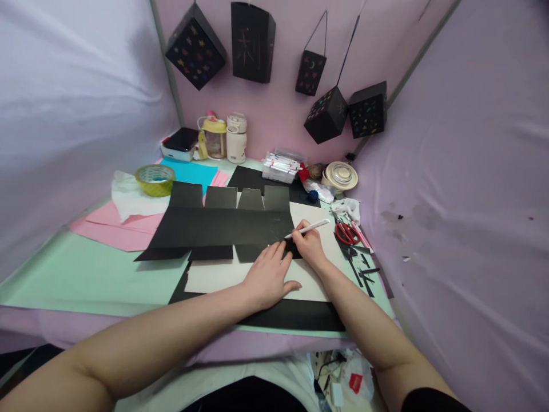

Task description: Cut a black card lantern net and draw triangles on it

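Note:
A black card sheet (pixel 214 226) with cut flaps along its far and near edges lies across the table, its left end lifted slightly. Fingers spread, my left hand (pixel 270 277) rests on the sheet's near right part and on the white sheet (pixel 214 280) beneath. My right hand (pixel 307 245) is closed around a white pen (pixel 315 226), whose tip meets the black card near its right end. Faint light lines show on the card there. Another black sheet (pixel 300 316) lies under the white one at the table's front.
Red-handled scissors (pixel 346 233) and black paper scraps (pixel 366 272) lie at the right. A tape roll (pixel 155 181) and pink paper (pixel 124 229) are at the left. Behind stand a pen box (pixel 281 167), a white bottle (pixel 236 140) and a yellow-lidded cup (pixel 214 137). Black paper lanterns (pixel 253 43) hang above.

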Motion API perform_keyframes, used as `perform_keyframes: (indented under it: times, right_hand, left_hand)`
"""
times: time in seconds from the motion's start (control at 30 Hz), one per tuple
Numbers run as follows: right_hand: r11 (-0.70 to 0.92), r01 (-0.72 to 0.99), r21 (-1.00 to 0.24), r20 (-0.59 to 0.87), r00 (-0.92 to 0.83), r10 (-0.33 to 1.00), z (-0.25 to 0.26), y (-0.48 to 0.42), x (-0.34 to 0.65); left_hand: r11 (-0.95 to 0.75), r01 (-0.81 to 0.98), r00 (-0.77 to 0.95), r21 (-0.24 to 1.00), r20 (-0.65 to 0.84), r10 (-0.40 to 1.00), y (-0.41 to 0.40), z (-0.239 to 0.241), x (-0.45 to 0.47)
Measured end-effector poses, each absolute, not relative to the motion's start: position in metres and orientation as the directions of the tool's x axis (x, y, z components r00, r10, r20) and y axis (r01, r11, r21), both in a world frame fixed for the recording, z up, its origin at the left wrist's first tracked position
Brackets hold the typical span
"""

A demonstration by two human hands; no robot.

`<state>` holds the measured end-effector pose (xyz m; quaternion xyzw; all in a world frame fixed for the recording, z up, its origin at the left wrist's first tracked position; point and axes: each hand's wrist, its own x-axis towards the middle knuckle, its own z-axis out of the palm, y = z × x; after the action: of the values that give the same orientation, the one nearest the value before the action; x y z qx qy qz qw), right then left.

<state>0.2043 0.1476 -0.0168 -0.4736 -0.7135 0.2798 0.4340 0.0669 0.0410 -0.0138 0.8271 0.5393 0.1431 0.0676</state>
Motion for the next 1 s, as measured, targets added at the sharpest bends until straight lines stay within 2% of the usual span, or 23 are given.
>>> perform_keyframes:
  times: [0.5, 1.0]
  right_hand:
    - [0.393, 0.358, -0.847, 0.345, -0.193, 0.919, -0.0188, 0.1452, 0.2070]
    - [0.395, 0.402, -0.826, 0.329, -0.226, 0.917, -0.0169, 0.1436, 0.2048]
  left_hand:
    - [-0.405, 0.879, 0.387, 0.251, 0.117, 0.914, 0.0407, -0.0095, 0.0677]
    - [-0.402, 0.876, 0.386, 0.267, 0.110, 0.916, 0.0418, -0.0086, 0.0672]
